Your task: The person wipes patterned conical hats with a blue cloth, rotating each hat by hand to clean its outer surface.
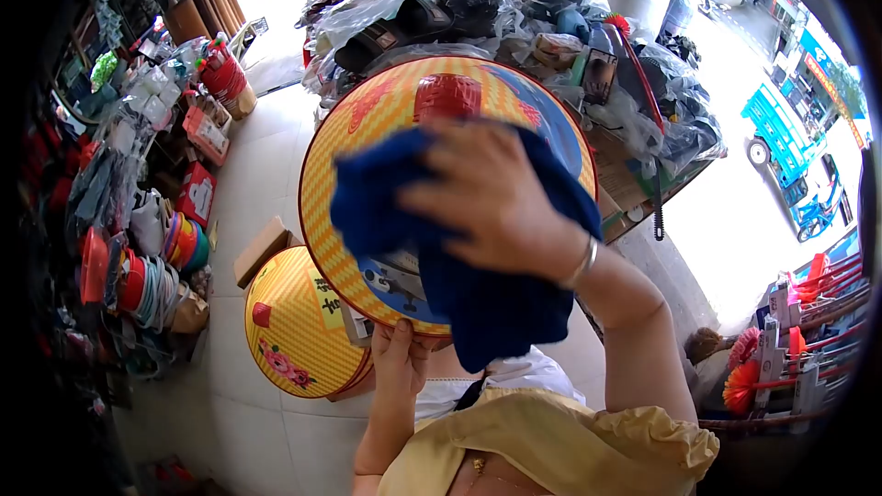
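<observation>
A large round yellow disc (pixel 323 165) with a woven pattern and red rim stands tilted in front of me. It carries printed pictures and a red patch (pixel 447 95) near its top. My left hand (pixel 401 349) grips its lower rim, thumb on the front face. Across the disc's face, my right hand (pixel 496 202) presses a dark blue cloth (pixel 496 303); its fingers are blurred by motion. The cloth hides much of the disc's middle and hangs below its edge. Lower left lies a similar yellow disc (pixel 294 312) with a pink flower and dark lettering.
Behind the disc, a table is heaped with plastic-wrapped goods (pixel 413 23). Crowded shelves (pixel 138 211) line the left side, with wire coils and boxes. Brushes with red bristles (pixel 742 386) hang at the lower right. Outside stands a blue three-wheeled cart (pixel 781 133).
</observation>
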Demonstrator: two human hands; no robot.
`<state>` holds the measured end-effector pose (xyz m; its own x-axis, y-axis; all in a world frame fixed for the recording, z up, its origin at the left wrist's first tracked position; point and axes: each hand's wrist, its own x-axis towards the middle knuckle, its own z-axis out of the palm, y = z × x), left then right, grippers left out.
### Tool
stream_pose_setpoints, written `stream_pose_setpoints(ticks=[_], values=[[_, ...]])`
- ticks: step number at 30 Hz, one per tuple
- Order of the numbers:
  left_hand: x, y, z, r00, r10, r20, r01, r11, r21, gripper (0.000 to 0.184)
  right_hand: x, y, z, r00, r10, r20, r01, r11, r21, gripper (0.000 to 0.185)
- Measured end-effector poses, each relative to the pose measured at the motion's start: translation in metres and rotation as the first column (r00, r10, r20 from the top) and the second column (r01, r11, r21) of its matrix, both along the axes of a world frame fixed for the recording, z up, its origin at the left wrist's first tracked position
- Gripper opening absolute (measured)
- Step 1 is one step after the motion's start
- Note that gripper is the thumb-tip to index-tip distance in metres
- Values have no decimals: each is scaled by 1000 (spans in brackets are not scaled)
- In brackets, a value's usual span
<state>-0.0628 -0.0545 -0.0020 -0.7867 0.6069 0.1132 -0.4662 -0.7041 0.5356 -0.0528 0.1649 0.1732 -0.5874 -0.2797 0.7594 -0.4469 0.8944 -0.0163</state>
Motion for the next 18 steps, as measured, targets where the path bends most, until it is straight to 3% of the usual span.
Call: stream_pose_setpoints(ticks=[2, 3, 5, 6, 8, 9, 11, 13, 15, 17, 18], values=[[2, 3, 6, 1000, 9, 6, -9, 1000, -6, 34, -20, 23, 22, 993, -94, -75, 84, 988, -130, 55], [3, 4, 10, 1000, 22, 14, -21, 1000, -15, 33, -33, 35, 27, 996, -38, -87, 15, 967, -254, 52], [5, 5, 15, 999, 34, 38, -33, 999, -39, 33, -43, 48, 31, 986, 156, 56, -89, 780, -619, 49], [5, 5, 16, 997, 49, 64, -45, 997, -66, 32, -41, 46, 28, 986, 157, 54, -90, 781, -618, 49], [2, 3, 12, 997, 16, 71, -13, 999, -49, 33, -31, 36, 16, 994, -96, -42, 68, 899, -433, 48], [1, 2, 9, 996, -19, 82, 21, 999, -33, 33, -21, 27, 9, 988, -133, -83, 100, 943, -317, 51], [-2, -1, 3, 997, -43, 62, 44, 999, -1, 33, 9, 1, -3, 983, -182, 13, 182, 980, -78, 51], [-3, -2, 4, 997, -66, 39, 65, 997, 32, 34, 31, -21, -27, 990, -4, 138, 0, 1000, 28, 48], [0, -1, 12, 969, -45, 244, 28, 997, 72, 34, 40, -37, -61, 981, 102, 164, -126, 982, 140, 42], [-1, 1, 16, 968, -46, 246, 39, 999, 31, 36, 39, -26, -50, 967, 161, 199, -178, 981, 73, 40], [2, 4, 21, 989, 10, 151, -4, 999, -41, 36, 37, -14, -37, 975, 115, 188, -130, 989, 73, 42]])
